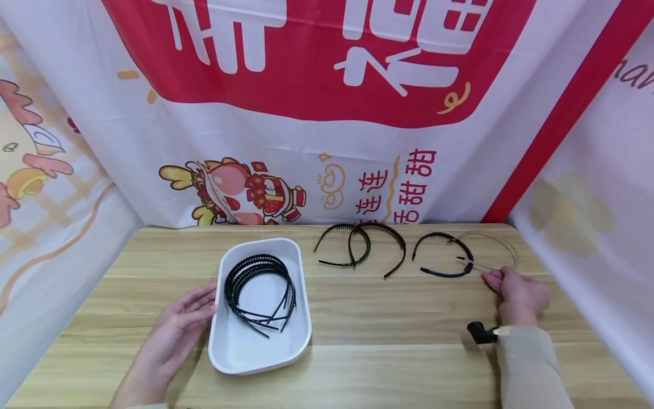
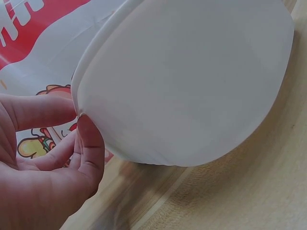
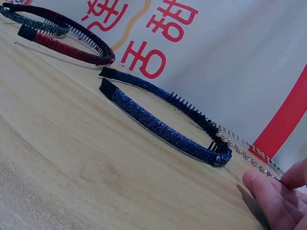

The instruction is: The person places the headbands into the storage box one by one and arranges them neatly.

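Beaded headband (image 3: 246,155) lies at the table's (image 1: 383,324) right end, pinched in your right hand (image 1: 522,292); your left hand (image 1: 174,329) pinches the white tray's (image 1: 245,353) rim. Its strands overlap the blue headband (image 3: 163,130), so a careless pull could snag the comb teeth, dragging both.
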The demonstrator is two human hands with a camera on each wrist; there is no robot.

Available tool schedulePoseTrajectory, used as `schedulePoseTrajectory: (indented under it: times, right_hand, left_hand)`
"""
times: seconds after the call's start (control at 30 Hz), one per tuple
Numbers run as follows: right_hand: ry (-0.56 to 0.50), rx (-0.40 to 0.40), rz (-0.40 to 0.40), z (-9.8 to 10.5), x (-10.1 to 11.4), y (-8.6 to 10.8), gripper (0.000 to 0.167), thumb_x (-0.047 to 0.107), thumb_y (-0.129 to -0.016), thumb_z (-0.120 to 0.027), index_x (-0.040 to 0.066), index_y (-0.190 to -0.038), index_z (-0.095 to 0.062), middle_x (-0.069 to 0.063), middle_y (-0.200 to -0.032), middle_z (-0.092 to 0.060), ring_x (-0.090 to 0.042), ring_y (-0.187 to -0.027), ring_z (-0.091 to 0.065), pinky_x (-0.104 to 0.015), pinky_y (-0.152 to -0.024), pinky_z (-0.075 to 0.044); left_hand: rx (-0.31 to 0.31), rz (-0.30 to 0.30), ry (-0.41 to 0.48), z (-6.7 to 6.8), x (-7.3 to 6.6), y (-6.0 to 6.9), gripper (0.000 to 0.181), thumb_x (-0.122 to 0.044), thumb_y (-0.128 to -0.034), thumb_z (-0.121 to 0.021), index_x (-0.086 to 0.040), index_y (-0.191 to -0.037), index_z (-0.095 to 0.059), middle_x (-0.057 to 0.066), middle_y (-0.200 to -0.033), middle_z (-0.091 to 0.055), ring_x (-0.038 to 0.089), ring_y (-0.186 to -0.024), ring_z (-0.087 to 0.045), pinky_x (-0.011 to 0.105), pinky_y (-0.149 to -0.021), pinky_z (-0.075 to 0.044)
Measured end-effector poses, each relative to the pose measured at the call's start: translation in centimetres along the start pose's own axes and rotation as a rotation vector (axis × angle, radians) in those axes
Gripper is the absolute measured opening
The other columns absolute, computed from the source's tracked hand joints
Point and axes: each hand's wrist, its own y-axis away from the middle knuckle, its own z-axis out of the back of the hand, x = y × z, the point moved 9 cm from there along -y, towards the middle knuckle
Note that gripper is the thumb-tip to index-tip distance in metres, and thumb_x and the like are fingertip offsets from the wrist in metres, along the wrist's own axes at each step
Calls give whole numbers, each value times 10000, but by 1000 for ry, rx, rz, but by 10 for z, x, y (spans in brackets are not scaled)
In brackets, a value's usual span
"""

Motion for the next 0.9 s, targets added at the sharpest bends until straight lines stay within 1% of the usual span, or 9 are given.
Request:
schedulePoseTrajectory:
  times: [0.17,0.4,0.6,0.77,0.9]
  right_hand:
    - [7,8,3,0,1,0,215,13,-1018,-659,34,-1216,-577,-72,-666,-765,-194,-654,-804,-304,-716,-680]
    - [48,13,-5,2,0,2,184,70,-1031,-682,73,-1202,-614,-41,-722,-781,-178,-696,-814,-284,-744,-677]
    - [43,26,21,1,1,5,199,84,-1036,-680,81,-1221,-607,-38,-740,-787,-177,-698,-814,-283,-738,-676]
    - [23,31,52,2,1,6,170,74,-1031,-683,79,-1193,-631,-34,-742,-784,-178,-695,-813,-286,-725,-676]
    - [-30,26,77,4,2,7,137,28,-1011,-686,62,-1143,-665,-53,-718,-769,-195,-661,-805,-298,-706,-678]
  left_hand:
    - [9,-10,9,-1,0,0,453,120,-1015,-544,-230,-1236,-727,-53,-1203,-755,75,-1127,-707,208,-999,-592]
    - [10,-4,3,-1,0,0,448,114,-1018,-543,-232,-1243,-717,-51,-1223,-751,79,-1140,-705,207,-1008,-589]
    - [7,3,4,-1,-2,1,439,109,-1022,-544,-231,-1247,-708,-50,-1236,-746,78,-1145,-703,205,-1012,-588]
    - [2,7,7,-1,-2,1,439,107,-1023,-550,-235,-1243,-714,-58,-1230,-752,75,-1140,-708,202,-1011,-588]
    - [0,15,-1,-2,-1,1,427,95,-1024,-559,-241,-1240,-710,-63,-1230,-752,70,-1142,-706,200,-1010,-588]
